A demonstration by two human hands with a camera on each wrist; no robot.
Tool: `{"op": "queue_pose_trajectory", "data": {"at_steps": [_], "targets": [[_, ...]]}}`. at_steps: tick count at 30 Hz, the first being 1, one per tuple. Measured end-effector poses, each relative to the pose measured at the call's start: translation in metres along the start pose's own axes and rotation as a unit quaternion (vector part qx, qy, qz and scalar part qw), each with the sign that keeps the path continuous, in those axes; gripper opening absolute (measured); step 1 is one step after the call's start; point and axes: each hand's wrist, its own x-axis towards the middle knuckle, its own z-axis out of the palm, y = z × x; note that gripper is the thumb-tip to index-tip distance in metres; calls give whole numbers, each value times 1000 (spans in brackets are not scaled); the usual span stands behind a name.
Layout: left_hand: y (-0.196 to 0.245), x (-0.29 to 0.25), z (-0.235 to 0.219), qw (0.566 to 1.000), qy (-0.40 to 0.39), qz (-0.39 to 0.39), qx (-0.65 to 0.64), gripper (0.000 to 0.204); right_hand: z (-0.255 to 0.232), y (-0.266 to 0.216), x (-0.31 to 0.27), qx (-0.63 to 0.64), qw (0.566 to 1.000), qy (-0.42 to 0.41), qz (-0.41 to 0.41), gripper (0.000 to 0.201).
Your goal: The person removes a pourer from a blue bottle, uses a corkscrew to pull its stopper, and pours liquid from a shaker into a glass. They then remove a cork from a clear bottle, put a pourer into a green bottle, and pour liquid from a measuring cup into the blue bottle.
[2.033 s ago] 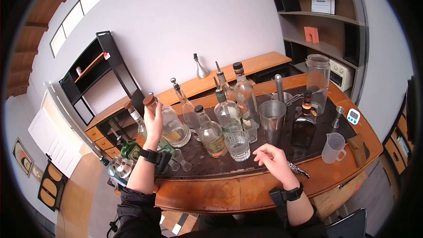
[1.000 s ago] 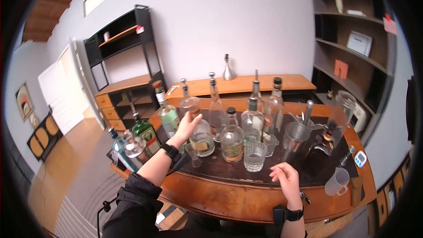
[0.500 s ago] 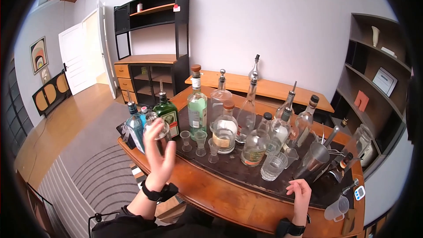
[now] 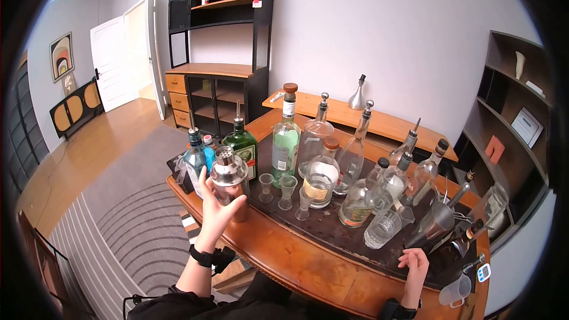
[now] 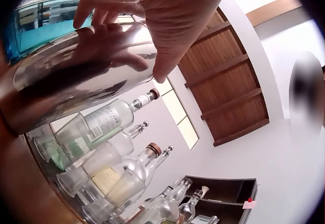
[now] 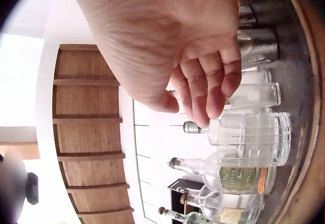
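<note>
A silver cocktail shaker [image 4: 230, 173] stands upright at the table's left front edge. My left hand [image 4: 217, 216] is at its near side, thumb and fingers spread around the body. In the left wrist view, the hand [image 5: 170, 13] lies over the shiny shaker [image 5: 66, 76]; whether the fingers touch it is unclear. At the right, my right hand [image 4: 415, 266] hangs loosely curled near the front edge, holding nothing. The right wrist view shows that hand [image 6: 167, 41] beside a cut-glass tumbler [image 6: 254, 138].
Blue bottles [image 4: 194, 163] and a green bottle [image 4: 249, 148] stand behind the shaker. Several small glass jiggers [image 4: 286, 192], clear bottles [image 4: 355, 203] and the tumbler [image 4: 382, 229] stand to its right. Farther right are a metal tin [image 4: 428, 225], a plastic jug [image 4: 455, 290] and a timer [image 4: 483, 272].
The head view has turned left. My left hand has moved from the bottle with the brown stopper over to the shaker. The right hand still hangs near the tumbler.
</note>
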Motion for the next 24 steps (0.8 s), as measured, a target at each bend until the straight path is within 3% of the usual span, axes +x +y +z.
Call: {"op": "queue_pose_trajectory", "data": {"at_steps": [6,16,22,24], "targets": [[-7,-1,7,998,5,35,49,109,-1,2,1,17,1000,2,1,19],[-19,7,0,999,-34,3,21,94,0,-2,-1,8,1000,3,2,20],[-8,24,3,995,73,64,8,89,2,-9,-3,10,1000,-5,-1,19],[-8,27,4,994,76,74,1,89,2,-11,-3,12,1000,-2,-2,17]]}}
